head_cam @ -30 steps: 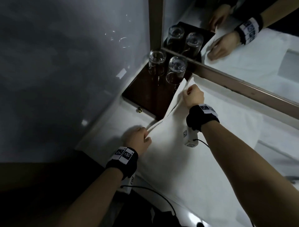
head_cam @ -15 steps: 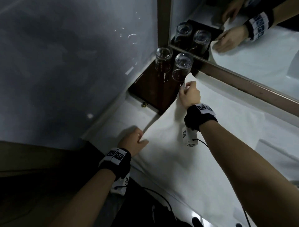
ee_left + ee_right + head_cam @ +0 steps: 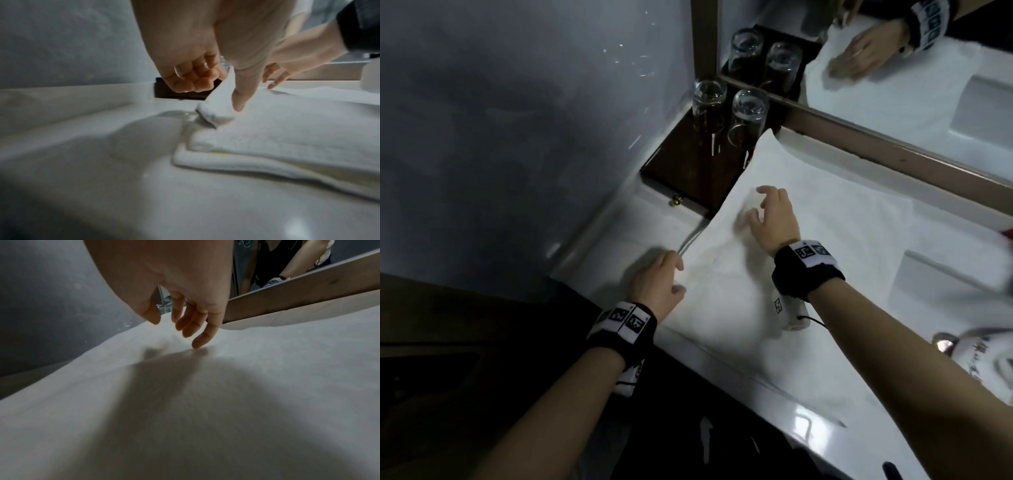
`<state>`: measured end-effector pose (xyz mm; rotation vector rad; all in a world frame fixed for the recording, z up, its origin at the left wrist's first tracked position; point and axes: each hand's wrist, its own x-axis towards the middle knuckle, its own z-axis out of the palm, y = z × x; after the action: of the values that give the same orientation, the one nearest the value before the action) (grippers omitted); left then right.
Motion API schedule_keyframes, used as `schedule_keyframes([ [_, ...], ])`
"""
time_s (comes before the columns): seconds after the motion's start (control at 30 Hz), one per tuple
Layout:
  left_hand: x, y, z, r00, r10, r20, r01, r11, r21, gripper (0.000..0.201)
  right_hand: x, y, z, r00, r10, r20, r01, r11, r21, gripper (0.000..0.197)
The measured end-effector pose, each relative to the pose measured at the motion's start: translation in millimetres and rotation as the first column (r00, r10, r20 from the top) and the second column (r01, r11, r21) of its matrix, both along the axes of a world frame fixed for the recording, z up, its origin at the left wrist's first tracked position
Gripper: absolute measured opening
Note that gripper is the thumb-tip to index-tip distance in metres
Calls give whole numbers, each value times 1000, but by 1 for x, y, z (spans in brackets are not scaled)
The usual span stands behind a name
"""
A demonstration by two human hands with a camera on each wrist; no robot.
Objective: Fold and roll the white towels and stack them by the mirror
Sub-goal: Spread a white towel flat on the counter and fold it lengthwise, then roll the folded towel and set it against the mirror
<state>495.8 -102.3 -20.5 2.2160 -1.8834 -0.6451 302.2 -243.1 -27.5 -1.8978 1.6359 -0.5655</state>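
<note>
A white towel point(image 3: 808, 246) lies folded in layers on the white counter point(image 3: 619, 236), its far corner close to the mirror frame point(image 3: 893, 147). My left hand point(image 3: 657, 284) is at the towel's near left corner. In the left wrist view its thumb and curled fingers point(image 3: 195, 81) pinch that corner of the towel point(image 3: 287, 129) and hold it slightly raised. My right hand point(image 3: 770, 212) hovers over the towel's middle, fingers spread and relaxed. In the right wrist view only the little fingertip of the right hand point(image 3: 185, 318) touches the towel point(image 3: 205, 402).
Two upturned glasses point(image 3: 709, 102) point(image 3: 748, 116) stand on a dark wooden tray point(image 3: 688, 171) in the corner, just beyond the towel's far corner. The mirror point(image 3: 893, 68) runs along the back. A sink basin point(image 3: 945, 284) and a white item with dark writing point(image 3: 976, 353) are at the right.
My right hand has let go of the towel's far corner and drawn back over the middle. The lifted layer now lies flat. My left hand has lowered its corner.
</note>
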Motion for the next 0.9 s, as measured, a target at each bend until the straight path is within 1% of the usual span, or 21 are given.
schedule_keyframes([
  [0.07, -14, 1, 2, 978, -208, 0, 208, 978, -25, 21, -9, 24, 0, 997, 14, -72, -10, 998, 56, 38],
  [0.1, -20, 1, 1, 952, -306, -9, 305, 952, -30, 22, -14, 37, -1, 991, 28, -128, -16, 996, 89, 37],
  [0.17, -31, 4, -4, 892, -452, -9, 451, 892, -20, 32, -22, 65, -2, 960, 68, -272, -30, 990, 141, 36],
  [0.23, -36, 8, -10, 846, -533, -5, 533, 846, 33, 46, -28, 94, -3, 923, 89, -373, -28, 986, 166, 38],
  [0.3, -35, 13, -15, 807, -591, 10, 587, 804, 93, 60, -32, 125, -4, 913, 63, -403, 5, 986, 165, 36],
  [0.4, -26, 20, -23, 718, -692, 75, 679, 720, 140, 78, -33, 171, -9, 906, -23, -423, 92, 985, 145, 37],
  [0.47, -19, 24, -29, 653, -747, 124, 727, 664, 175, 86, -34, 201, -12, 873, -41, -485, 123, 983, 138, 45],
  [0.53, -15, 27, -35, 612, -774, 165, 754, 633, 174, 86, -38, 227, -17, 840, -14, -543, 127, 977, 171, 60],
  [0.63, -12, 30, -42, 590, -785, 187, 772, 617, 156, 82, -48, 260, -27, 816, 31, -578, 118, 969, 219, 83],
  [0.7, -9, 35, -47, 569, -798, 199, 782, 600, 170, 91, -52, 276, -31, 792, 49, -609, 107, 970, 218, 94],
  [0.8, -6, 44, -54, 512, -827, 234, 812, 554, 182, 107, -60, 295, -32, 774, 94, -626, 86, 964, 251, 105],
  [0.87, -5, 48, -56, 475, -835, 279, 828, 531, 180, 112, -67, 306, -30, 766, 114, -633, 75, 962, 264, 105],
  [0.9, -5, 50, -55, 462, -835, 299, 832, 525, 181, 112, -69, 312, -28, 757, 98, -646, 74, 969, 234, 102],
])
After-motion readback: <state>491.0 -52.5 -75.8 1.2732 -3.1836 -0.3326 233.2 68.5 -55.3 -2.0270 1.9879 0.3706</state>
